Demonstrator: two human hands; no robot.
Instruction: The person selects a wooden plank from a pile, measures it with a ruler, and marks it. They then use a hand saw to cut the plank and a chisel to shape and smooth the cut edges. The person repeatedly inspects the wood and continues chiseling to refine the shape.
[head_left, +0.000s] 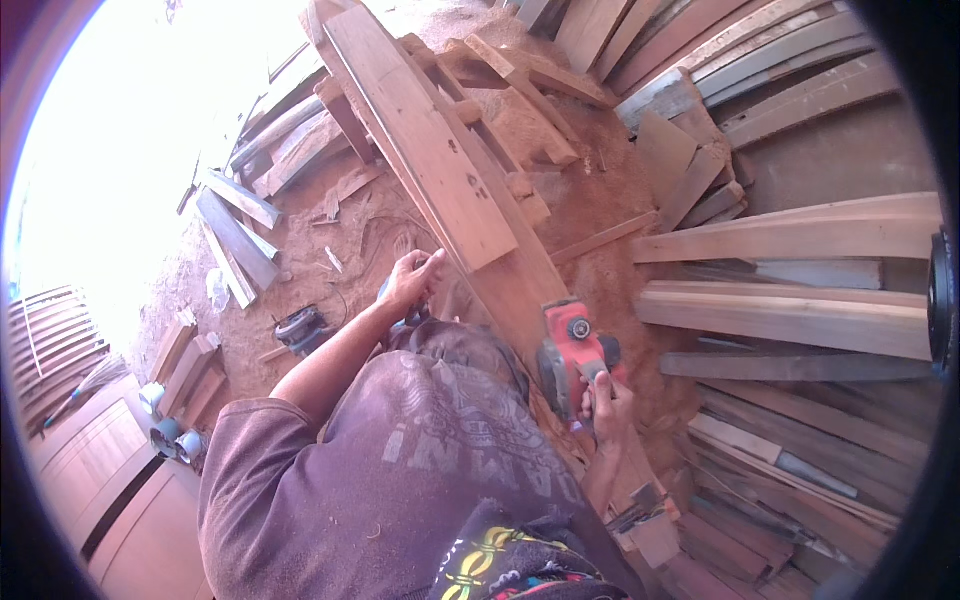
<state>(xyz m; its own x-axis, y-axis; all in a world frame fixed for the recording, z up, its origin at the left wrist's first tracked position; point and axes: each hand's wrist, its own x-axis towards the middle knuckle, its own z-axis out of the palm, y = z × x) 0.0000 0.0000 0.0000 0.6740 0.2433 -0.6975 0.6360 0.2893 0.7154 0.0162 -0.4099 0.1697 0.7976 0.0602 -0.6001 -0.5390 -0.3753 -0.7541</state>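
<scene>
My right hand is wrapped round the rear handle of a red and black electric hand planer. The planer sits at the near end of a long wooden plank, in front of my body. A second, shorter board lies on top of that plank, farther away. My left hand is beside the left edge of the boards, with its fingers curled together. Anything inside those fingers is hidden.
Wooden trestle-like frames stand beneath and beside the boards. Stacked planks fill the right side. Sawdust covers the ground. A dark power tool lies at left, near loose offcuts and wooden panels.
</scene>
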